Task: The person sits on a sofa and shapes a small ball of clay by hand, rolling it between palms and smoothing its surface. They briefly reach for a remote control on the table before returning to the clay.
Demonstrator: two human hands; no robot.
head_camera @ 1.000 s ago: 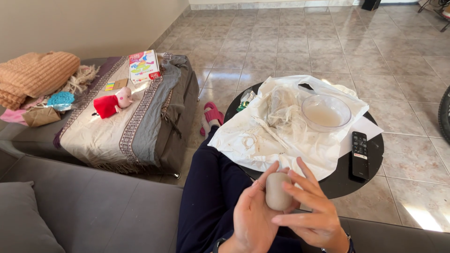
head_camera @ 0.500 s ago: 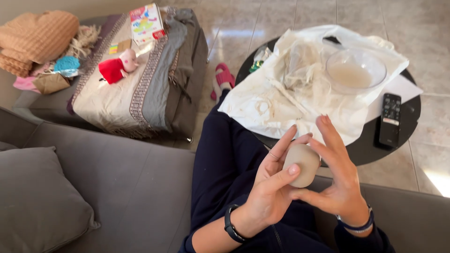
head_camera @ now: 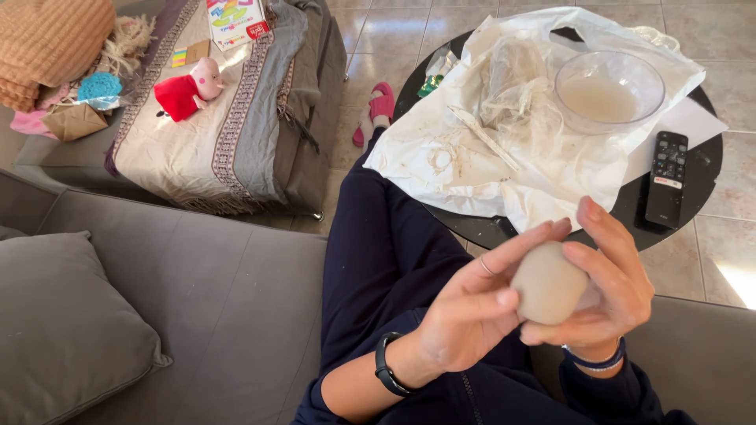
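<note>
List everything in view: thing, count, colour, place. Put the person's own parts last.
clay lump: 1, beige, held between both hands
round table: 1, black, upper right
plastic sheet: 1, white, smeared, spread over the table
glass bowl: 1, clear, cloudy liquid inside, on the sheet
remote control: 1, black, table's right edge
slipper: 1, pink, floor beside the table
sofa: 1, grey, under the person
cushion: 1, grey, lower left
ottoman with throw: 1, beige and grey, upper left
plush toy: 1, red and pink, on the throw
left hand: 1, ring on a finger, black wristband, fingers on the lump
right hand: 1, blue wristband, cupping the lump
</note>
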